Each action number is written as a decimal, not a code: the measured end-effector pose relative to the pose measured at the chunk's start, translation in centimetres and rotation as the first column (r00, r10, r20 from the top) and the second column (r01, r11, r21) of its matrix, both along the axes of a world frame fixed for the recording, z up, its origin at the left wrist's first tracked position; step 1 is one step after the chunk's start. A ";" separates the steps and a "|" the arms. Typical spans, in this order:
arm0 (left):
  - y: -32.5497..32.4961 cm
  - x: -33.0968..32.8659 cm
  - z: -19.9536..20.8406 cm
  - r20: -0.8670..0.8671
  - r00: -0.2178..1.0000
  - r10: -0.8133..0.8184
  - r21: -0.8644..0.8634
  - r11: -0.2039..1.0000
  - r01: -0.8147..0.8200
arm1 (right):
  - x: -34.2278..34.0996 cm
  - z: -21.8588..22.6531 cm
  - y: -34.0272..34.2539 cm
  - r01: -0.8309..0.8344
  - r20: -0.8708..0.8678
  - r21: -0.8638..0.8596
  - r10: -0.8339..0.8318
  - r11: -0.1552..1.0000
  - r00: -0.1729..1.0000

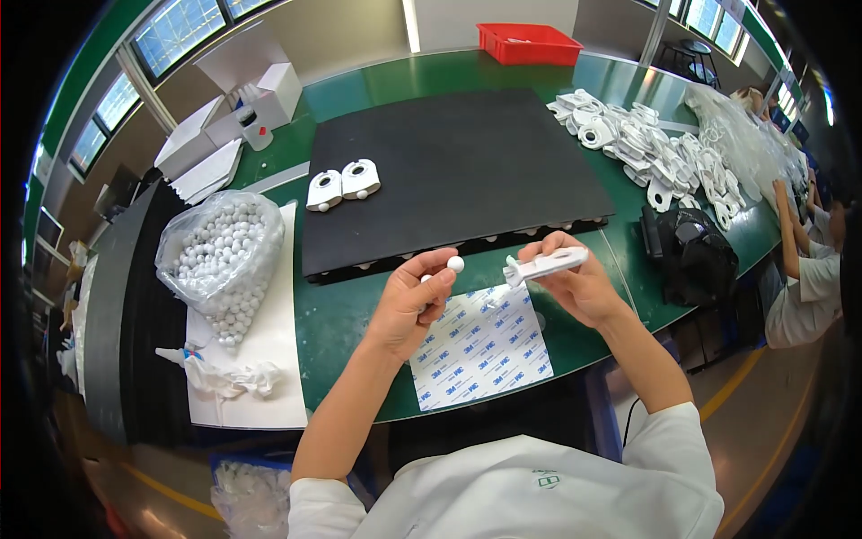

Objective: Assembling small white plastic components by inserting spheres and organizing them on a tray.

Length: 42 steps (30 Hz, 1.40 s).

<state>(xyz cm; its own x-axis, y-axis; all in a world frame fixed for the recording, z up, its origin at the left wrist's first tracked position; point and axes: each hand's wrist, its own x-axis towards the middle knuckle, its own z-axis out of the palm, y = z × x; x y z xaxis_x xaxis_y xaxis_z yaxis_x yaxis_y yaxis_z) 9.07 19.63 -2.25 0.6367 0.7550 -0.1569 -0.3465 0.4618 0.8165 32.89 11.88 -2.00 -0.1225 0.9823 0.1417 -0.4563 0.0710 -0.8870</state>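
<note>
**Early Going at the Green Table [341,337]**

Seen from the head camera, a worker's left hand [406,310] pinches a white ball [456,264] between thumb and fingertips, while the right hand [585,286] grips a white plastic part [555,262]. Ball and part are held up at the near side of the table, close together but not touching, by a blue-and-white printed sheet [480,359]. Whether the part already carries a ball cannot be told.

At the left edge of the black board [449,162], two similar parts [325,198] stand side by side, each with a ball at its near end; the pair looks finished. Much appears left: a broad heap of parts [620,135] lies to the far right, and a clear bag of balls [224,247], well filled, sits at left.
</note>
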 end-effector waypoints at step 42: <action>0.0 0.4 0.2 -0.051 0.999 -0.007 0.052 0.999 0.010 | -2.5 -1.8 3.5 0.056 0.000 -0.023 -0.056 0.998 0.998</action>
